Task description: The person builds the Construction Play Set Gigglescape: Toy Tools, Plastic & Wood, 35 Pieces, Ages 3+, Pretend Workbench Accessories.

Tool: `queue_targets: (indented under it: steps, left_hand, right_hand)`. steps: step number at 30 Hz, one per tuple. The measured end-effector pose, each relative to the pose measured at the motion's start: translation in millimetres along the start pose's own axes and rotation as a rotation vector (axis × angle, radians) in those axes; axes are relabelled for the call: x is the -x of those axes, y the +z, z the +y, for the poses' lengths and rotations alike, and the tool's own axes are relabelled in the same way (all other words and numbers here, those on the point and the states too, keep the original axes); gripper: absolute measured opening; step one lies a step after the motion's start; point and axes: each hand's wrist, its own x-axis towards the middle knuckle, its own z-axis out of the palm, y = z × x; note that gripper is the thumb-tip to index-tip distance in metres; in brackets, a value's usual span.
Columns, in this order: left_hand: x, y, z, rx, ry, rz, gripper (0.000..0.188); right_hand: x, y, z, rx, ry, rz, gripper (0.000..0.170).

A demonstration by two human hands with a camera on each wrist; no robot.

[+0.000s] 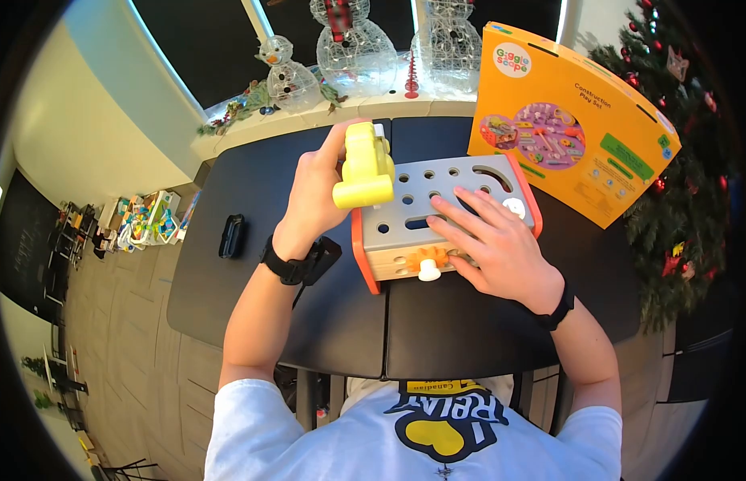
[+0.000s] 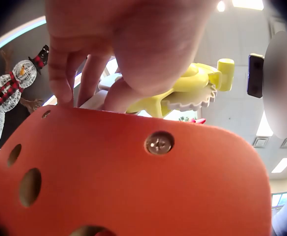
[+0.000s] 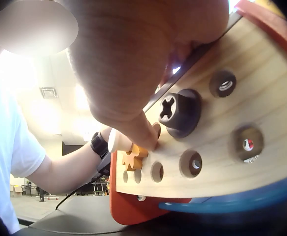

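A toy workbench with a grey perforated top (image 1: pixel 405 215), wooden sides and red ends (image 2: pixel 133 172) stands on the black table. My left hand (image 1: pixel 315 186) grips a yellow toy tool (image 1: pixel 366 164) at the bench's left end; in the left wrist view the yellow tool (image 2: pixel 192 81) has a pale toothed disc. My right hand (image 1: pixel 501 250) rests spread on the top, its thumb by the front edge. An orange gear (image 3: pixel 133 160) with a white peg (image 3: pixel 118 141) sits on the wooden side, near a dark bolt (image 3: pixel 183 113). A white piece (image 1: pixel 514 208) is on the top, at the right.
A yellow-orange box (image 1: pixel 573 120) stands behind the bench at the right. A small black case (image 1: pixel 232 236) lies on the table (image 1: pixel 325 337) at the left. Wire snowmen (image 1: pixel 357 52) stand on the ledge beyond, and a decorated tree (image 1: pixel 669 96) is at the right.
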Motion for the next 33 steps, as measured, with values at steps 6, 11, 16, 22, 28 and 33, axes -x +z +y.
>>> queue_targets:
  steps: [6, 11, 16, 22, 28, 33]
  left_hand:
    - [4, 8, -4, 0.006, 0.005, -0.004, 0.057]
    - [3, 1, 0, -0.009, 0.040, -0.037, 0.069]
    - [27, -26, -17, 0.052, -0.076, -0.049, 0.068]
    - [86, -95, -70, -0.254, -0.291, -0.151, 0.020]
    - [146, -96, -92, -0.373, -0.255, -0.492, 0.029]
    - [153, -91, -92, -0.417, -0.232, -0.531, 0.024]
  right_hand:
    - [0, 0, -2, -0.011, 0.021, -0.036, 0.057]
    - [-2, -5, -3, -0.003, 0.020, -0.059, 0.056]
    - [0, -8, -2, -0.034, 0.016, -0.072, 0.055]
    - [5, -12, -2, -0.038, 0.027, -0.090, 0.052]
    - [4, -13, -7, -0.068, 0.071, -0.079, 0.045]
    - [7, -17, 8, -0.130, 0.119, -0.111, 0.047]
